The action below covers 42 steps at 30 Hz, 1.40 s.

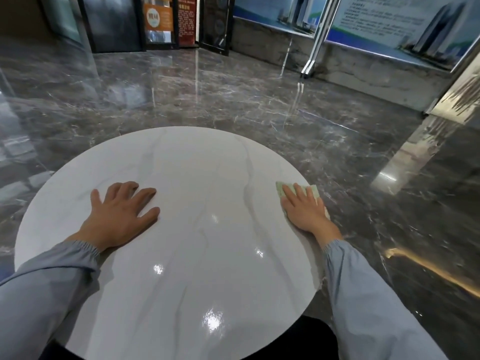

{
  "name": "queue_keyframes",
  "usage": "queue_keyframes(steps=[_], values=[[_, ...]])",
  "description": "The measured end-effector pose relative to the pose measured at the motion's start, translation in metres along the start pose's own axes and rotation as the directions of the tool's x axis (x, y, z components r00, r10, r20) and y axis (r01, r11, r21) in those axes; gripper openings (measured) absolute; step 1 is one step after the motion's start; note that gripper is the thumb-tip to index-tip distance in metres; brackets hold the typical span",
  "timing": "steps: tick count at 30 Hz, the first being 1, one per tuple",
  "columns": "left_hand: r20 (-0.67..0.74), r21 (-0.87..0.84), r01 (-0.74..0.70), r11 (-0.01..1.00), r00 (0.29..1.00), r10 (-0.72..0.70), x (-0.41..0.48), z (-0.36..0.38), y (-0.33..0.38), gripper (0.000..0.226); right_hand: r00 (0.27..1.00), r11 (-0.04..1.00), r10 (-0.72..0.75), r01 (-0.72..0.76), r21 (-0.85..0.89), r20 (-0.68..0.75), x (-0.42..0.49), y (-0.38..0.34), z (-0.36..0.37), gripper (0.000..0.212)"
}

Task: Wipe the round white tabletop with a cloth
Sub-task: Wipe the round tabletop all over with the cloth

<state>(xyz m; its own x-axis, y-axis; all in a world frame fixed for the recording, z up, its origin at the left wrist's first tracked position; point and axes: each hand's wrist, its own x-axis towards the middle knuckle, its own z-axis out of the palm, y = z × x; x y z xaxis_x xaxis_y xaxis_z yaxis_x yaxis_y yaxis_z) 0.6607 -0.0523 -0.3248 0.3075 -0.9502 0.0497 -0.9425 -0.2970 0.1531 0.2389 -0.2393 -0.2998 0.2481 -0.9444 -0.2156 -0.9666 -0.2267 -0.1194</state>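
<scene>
the right fingers (292,196) lie straight and slightly apart, pressed flat on top of the cloth (281,190), gripping nothing. the cloth is pale green and white. it sits under the right hand (305,210) at the right edge of the tabletop (194,165), with its corners showing past the fingertips and a strip showing along the outer side of the palm. whether any of it hangs over the rim cannot be told.

the left fingers (144,197) are spread wide and straight, with the thumb out to the side. the left hand (122,215) rests palm down on the bare surface left of centre, well apart from the cloth and holding nothing.

both wrists run into light blue-grey sleeves (363,294) with gathered elastic cuffs, coming in from the bottom corners.

the tabletop is round, white and glossy, with faint grey veins running front to back and a few bright glints (213,320) of light near the person.

around it is a dark, polished marble floor (259,100) that mirrors the room. at the far side are black-framed glass doors (114,22), an orange sign (158,15) and a long blue-and-white poster (389,24) on the right wall.
</scene>
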Motion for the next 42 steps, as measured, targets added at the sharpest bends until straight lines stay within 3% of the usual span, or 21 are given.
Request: queue_keyframes(steps=[3, 6, 8, 11, 15, 17, 19, 21, 29, 35, 39, 42], values=[[-0.002, -0.001, -0.005, 1.0, 1.0, 0.005, 0.001, 0.0, 0.0, 0.079, 0.984, 0.986, -0.165, 0.167, -0.025, 0.061, -0.04, -0.037, 0.014, 0.057], [-0.008, 0.002, -0.003, 1.0, 1.0, 0.003, 0.0, 0.0, -0.002, 0.078, 0.902, 0.903, -0.43, 0.43, -0.01, 0.03, -0.117, -0.071, 0.038, 0.054], [-0.012, -0.007, -0.006, 1.0, 1.0, 0.006, 0.0, 0.001, -0.001, 0.079, 0.861, 0.861, -0.509, 0.509, 0.011, 0.023, -0.151, -0.073, 0.047, 0.051], [0.003, -0.004, 0.001, 1.0, 1.0, -0.001, 0.001, 0.0, -0.001, 0.081, 0.902, 0.903, -0.431, 0.43, 0.011, 0.012, -0.141, -0.053, 0.043, 0.053], [0.006, 0.004, -0.002, 1.0, 1.0, 0.002, -0.002, 0.001, -0.001, 0.081, 0.996, 0.995, -0.09, 0.09, 0.045, -0.003, -0.067, -0.003, 0.02, 0.056], [0.005, 0.001, 0.004, 1.0, 1.0, -0.004, -0.001, -0.001, -0.001, 0.079, 0.999, 0.998, 0.032, -0.035, 0.055, 0.044, -0.03, 0.021, 0.008, 0.062], [0.013, 0.002, 0.01, 1.0, 1.0, -0.01, 0.0, -0.002, 0.001, 0.076, 0.996, 0.991, 0.065, -0.071, 0.117, 0.055, -0.007, 0.03, 0.001, 0.073], [0.011, -0.011, 0.011, 1.0, 1.0, -0.011, 0.0, -0.002, 0.002, 0.075, 0.992, 0.985, 0.112, -0.118, 0.128, 0.054, -0.001, 0.026, 0.001, 0.063], [0.004, -0.007, 0.002, 1.0, 1.0, -0.002, -0.002, -0.002, -0.001, 0.075, 0.998, 0.998, -0.047, 0.045, 0.038, 0.046, -0.114, 0.003, 0.03, 0.056], [-0.006, -0.002, -0.007, 1.0, 1.0, 0.007, 0.001, 0.002, -0.002, 0.075, 0.992, 0.982, -0.126, 0.125, 0.144, -0.003, -0.223, -0.019, 0.066, 0.054], [-0.025, 0.009, -0.006, 1.0, 1.0, 0.006, 0.002, 0.004, -0.005, 0.074, 0.993, 0.979, -0.113, 0.114, 0.17, -0.018, -0.178, -0.007, 0.066, 0.057], [-0.029, -0.012, 0.004, 1.0, 1.0, -0.004, 0.004, 0.006, -0.002, 0.074, 1.0, 0.991, -0.013, 0.014, 0.135, -0.007, -0.116, 0.009, 0.053, 0.063]])
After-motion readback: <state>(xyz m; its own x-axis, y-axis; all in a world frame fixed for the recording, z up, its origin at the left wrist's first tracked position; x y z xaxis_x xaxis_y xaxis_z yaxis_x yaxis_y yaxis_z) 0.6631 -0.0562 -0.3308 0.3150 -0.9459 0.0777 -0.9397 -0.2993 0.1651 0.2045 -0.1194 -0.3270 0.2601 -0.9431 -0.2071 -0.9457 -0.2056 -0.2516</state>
